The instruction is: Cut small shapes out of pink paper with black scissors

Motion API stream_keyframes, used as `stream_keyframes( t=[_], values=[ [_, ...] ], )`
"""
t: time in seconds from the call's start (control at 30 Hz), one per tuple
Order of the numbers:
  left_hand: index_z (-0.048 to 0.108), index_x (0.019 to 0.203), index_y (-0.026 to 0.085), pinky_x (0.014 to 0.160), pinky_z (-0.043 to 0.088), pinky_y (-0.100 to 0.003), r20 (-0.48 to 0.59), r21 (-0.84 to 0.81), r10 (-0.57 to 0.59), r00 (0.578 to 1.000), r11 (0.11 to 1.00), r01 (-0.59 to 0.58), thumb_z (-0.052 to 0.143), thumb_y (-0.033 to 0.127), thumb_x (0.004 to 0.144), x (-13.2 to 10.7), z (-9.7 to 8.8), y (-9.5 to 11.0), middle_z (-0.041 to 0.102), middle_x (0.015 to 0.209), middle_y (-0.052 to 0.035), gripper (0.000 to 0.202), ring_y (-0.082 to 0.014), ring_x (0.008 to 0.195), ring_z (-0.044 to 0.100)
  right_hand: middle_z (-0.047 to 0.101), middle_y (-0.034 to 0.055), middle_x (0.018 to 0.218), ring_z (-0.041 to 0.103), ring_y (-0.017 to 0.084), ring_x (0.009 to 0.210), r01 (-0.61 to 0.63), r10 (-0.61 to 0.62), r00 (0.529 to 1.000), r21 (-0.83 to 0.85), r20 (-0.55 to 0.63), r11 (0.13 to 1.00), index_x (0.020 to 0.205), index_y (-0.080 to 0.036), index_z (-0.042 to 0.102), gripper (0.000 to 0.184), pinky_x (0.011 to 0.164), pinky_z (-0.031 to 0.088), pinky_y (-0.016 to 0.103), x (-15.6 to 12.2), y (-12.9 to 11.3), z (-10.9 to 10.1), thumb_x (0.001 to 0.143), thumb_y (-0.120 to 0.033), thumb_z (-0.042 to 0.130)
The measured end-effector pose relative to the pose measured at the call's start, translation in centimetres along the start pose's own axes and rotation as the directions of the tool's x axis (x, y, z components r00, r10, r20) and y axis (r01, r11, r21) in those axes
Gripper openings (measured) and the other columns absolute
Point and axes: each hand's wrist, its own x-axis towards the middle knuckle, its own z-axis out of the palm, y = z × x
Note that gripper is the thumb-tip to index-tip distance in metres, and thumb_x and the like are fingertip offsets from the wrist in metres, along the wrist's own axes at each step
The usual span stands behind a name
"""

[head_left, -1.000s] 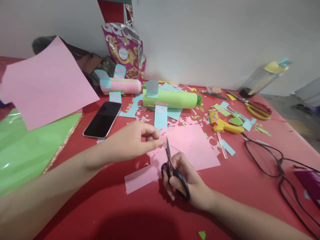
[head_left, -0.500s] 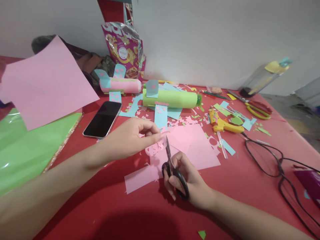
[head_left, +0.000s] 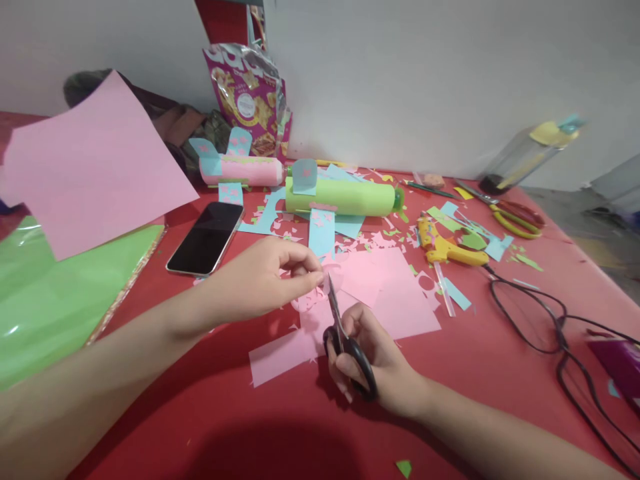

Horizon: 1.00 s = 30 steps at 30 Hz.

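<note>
My left hand (head_left: 270,277) pinches a small piece of pink paper (head_left: 334,270) between thumb and fingers. In my right hand (head_left: 380,357) are black-handled scissors (head_left: 361,363), its fingers through the loops. The blades (head_left: 334,300) point away from me, their tips at the small pink piece; they look nearly closed. Beneath both hands lie pink paper sheets (head_left: 407,300), a pink strip (head_left: 280,357) and pink offcuts. Just beyond stands a light green tube (head_left: 350,197) lying on its side with blue paper fins. Part of the held piece is hidden by my fingers.
A phone (head_left: 206,239) lies left of my hands, near a large pink sheet (head_left: 100,167). At right are a yellow glue gun (head_left: 445,247) with a black cord (head_left: 560,347), and larger scissors (head_left: 515,220). A pink tube (head_left: 245,171), snack bag (head_left: 247,100) and bottle (head_left: 525,157) stand farther back.
The small pink piece has turned in my left fingers and shows more broadly by the blades. The scissors have shifted slightly left, and their blades look closer together.
</note>
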Motion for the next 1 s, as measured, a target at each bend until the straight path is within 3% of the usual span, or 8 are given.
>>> stream_keyframes(
  t=[1.0],
  values=[
    [0.062,0.068,0.018,0.056,0.036,-0.022,0.011,0.111,-0.029,1.0,0.993,0.028,0.047,0.038,0.075,-0.11,0.03,0.21,0.062,0.068,-0.0006,0.027,-0.0136,0.065,0.054,0.042,-0.0109,0.057,0.042,0.002,0.039,-0.025,0.025,1.0,-0.101,0.008,0.995,0.077,-0.023,0.028,0.038,0.037,0.033,0.014,0.06,-0.3,-0.4,0.072,-0.041,0.06]
  ],
)
